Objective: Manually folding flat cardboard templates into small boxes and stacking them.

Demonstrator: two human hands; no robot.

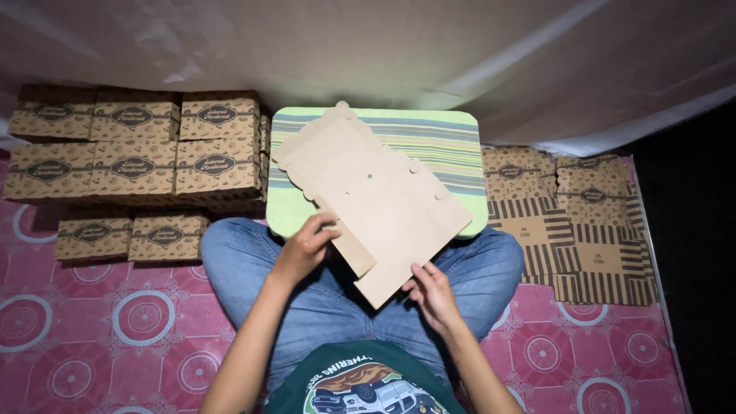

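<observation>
Head view: a flat, unfolded cardboard box blank (pixel 376 195) was held over the striped green bench (pixel 452 146), gripped at its near edges by the left hand (pixel 303 249) and the right hand (pixel 433 291). Folded boxes (pixel 138 157) were stacked to the left.

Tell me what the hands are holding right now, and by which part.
Both hands hold one flat cardboard box blank: the left hand grips a flap on its near-left edge, the right hand pinches its near bottom corner.
</observation>
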